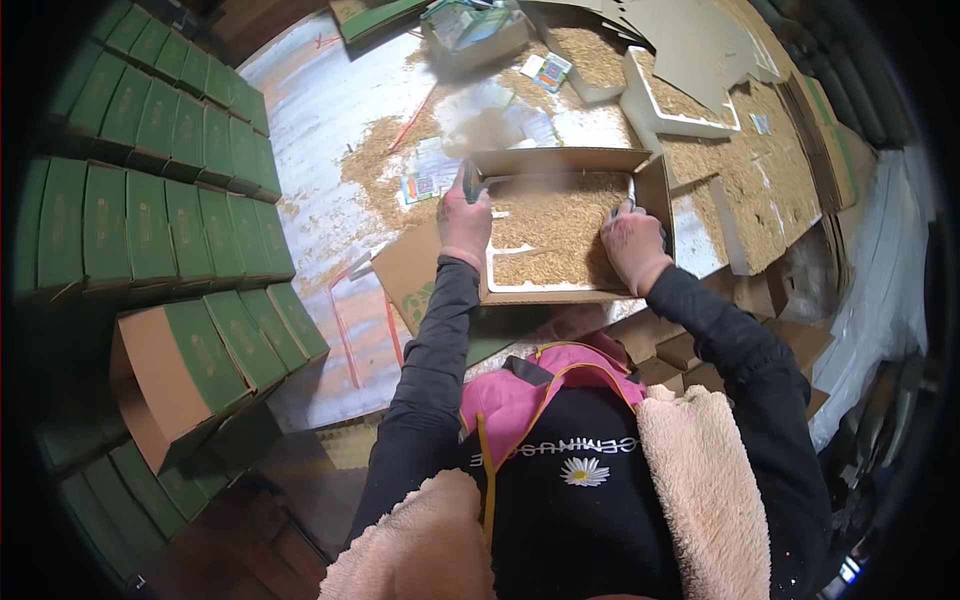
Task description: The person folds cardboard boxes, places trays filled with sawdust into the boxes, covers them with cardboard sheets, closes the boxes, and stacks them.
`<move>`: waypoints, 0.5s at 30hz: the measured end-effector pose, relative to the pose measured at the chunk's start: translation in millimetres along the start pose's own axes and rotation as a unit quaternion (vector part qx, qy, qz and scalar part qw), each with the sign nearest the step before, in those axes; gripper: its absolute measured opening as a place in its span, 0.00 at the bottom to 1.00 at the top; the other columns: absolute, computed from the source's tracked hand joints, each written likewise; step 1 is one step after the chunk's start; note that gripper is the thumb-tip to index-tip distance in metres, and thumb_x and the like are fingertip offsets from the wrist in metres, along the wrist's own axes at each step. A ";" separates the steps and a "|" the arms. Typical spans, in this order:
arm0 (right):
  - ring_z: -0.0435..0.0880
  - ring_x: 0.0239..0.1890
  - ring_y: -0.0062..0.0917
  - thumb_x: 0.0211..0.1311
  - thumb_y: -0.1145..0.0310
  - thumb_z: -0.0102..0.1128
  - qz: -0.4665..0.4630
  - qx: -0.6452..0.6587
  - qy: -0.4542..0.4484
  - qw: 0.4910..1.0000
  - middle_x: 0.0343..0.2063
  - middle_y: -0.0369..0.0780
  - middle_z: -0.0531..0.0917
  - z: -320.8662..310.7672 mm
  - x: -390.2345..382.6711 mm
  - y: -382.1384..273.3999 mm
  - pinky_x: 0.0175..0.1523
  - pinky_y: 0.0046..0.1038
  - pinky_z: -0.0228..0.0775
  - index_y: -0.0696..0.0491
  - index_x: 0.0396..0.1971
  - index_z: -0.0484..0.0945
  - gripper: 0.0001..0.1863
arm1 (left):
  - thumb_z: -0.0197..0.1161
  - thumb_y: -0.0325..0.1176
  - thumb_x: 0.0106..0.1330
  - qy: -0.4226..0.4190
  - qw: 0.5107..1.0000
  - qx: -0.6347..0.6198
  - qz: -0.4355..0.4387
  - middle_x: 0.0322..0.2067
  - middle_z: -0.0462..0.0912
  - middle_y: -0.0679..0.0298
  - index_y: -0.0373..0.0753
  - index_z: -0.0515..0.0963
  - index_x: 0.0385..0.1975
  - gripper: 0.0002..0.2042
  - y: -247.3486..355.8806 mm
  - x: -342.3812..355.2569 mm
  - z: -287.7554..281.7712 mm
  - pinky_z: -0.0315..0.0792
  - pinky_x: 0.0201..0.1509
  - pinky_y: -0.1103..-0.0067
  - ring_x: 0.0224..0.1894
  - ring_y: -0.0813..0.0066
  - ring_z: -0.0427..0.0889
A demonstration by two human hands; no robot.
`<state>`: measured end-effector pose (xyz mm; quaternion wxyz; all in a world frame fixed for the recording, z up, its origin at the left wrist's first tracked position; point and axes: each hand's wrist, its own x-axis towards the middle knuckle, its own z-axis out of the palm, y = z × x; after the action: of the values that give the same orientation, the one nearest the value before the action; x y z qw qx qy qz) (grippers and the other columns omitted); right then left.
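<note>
Between the left hand [466, 222], gripping the cardboard box [560, 160], and right hand [634, 245], fingers' hold unclear, the white tray [491, 270] looks brittle, best rim-held.

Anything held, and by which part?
The left hand grips the cardboard box by its left wall, near the far corner. The right hand is at the right edge of the white tray; whether it grips cannot be told.
</note>
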<state>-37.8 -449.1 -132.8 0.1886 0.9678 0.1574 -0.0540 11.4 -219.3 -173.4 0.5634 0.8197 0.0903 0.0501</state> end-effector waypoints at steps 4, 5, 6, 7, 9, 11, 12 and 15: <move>0.79 0.35 0.30 0.50 0.64 0.58 -0.174 0.147 0.079 0.971 0.30 0.39 0.76 -30.8 16.3 -19.5 0.31 0.31 0.71 0.50 0.34 0.73 0.11 | 0.56 0.35 0.57 -0.004 0.995 0.100 -0.010 0.45 0.78 0.47 0.35 0.67 0.56 0.24 10.1 -2.7 11.6 0.70 0.52 0.69 0.49 0.53 0.77; 0.80 0.32 0.28 0.50 0.64 0.57 -0.190 0.175 0.050 0.965 0.28 0.38 0.76 -10.6 20.5 -21.9 0.30 0.30 0.72 0.48 0.29 0.74 0.08 | 0.56 0.36 0.58 -0.027 0.991 0.127 -0.036 0.44 0.78 0.47 0.36 0.68 0.55 0.24 22.8 -1.0 22.0 0.70 0.51 0.68 0.48 0.52 0.77; 0.80 0.30 0.27 0.52 0.63 0.55 -0.196 0.173 0.031 0.965 0.26 0.36 0.77 5.8 21.6 -21.3 0.28 0.29 0.72 0.48 0.27 0.74 0.06 | 0.56 0.38 0.59 -0.018 0.997 0.070 -0.018 0.40 0.80 0.48 0.35 0.73 0.49 0.20 23.1 -1.8 31.0 0.71 0.47 0.69 0.44 0.55 0.79; 0.81 0.27 0.26 0.53 0.63 0.54 -0.207 0.175 0.015 0.963 0.24 0.35 0.77 18.0 25.3 -21.9 0.26 0.29 0.72 0.47 0.24 0.74 0.05 | 0.56 0.38 0.59 -0.018 0.997 0.072 -0.013 0.40 0.80 0.48 0.35 0.73 0.49 0.20 12.1 5.0 29.1 0.71 0.47 0.69 0.44 0.55 0.79; 0.80 0.28 0.31 0.51 0.66 0.57 -0.173 0.224 0.005 0.959 0.25 0.38 0.77 17.9 22.8 -10.3 0.30 0.30 0.72 0.48 0.29 0.77 0.05 | 0.58 0.39 0.59 -0.050 0.988 -0.145 -0.034 0.36 0.81 0.49 0.34 0.77 0.41 0.16 -20.8 25.2 12.8 0.71 0.42 0.71 0.37 0.59 0.80; 0.80 0.26 0.31 0.50 0.67 0.58 -0.148 0.300 0.073 0.940 0.23 0.36 0.77 -26.7 15.8 16.2 0.28 0.28 0.71 0.46 0.25 0.75 0.02 | 0.60 0.40 0.59 0.055 0.975 -0.159 -0.145 0.35 0.82 0.51 0.32 0.79 0.35 0.15 -69.4 59.2 -17.7 0.71 0.40 0.72 0.34 0.63 0.80; 0.80 0.25 0.32 0.49 0.66 0.60 -0.102 0.337 0.109 0.930 0.23 0.36 0.77 -53.5 12.6 39.5 0.29 0.28 0.71 0.47 0.26 0.76 0.04 | 0.60 0.39 0.59 0.115 0.989 0.049 -0.073 0.34 0.82 0.51 0.32 0.78 0.39 0.16 -98.4 73.5 -33.5 0.70 0.38 0.71 0.32 0.61 0.80; 0.80 0.30 0.34 0.47 0.61 0.65 0.085 0.190 0.088 0.974 0.29 0.40 0.78 -42.5 18.5 140.9 0.35 0.28 0.72 0.49 0.37 0.77 0.16 | 0.63 0.46 0.55 0.129 0.887 0.412 -0.166 0.44 0.77 0.46 0.36 0.66 0.56 0.31 -157.1 91.6 -46.5 0.67 0.54 0.67 0.49 0.50 0.75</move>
<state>27.4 -551.5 -47.6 -0.0097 0.9968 0.0774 0.0185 78.1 -103.2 -305.0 0.1583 0.9375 0.3092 0.0200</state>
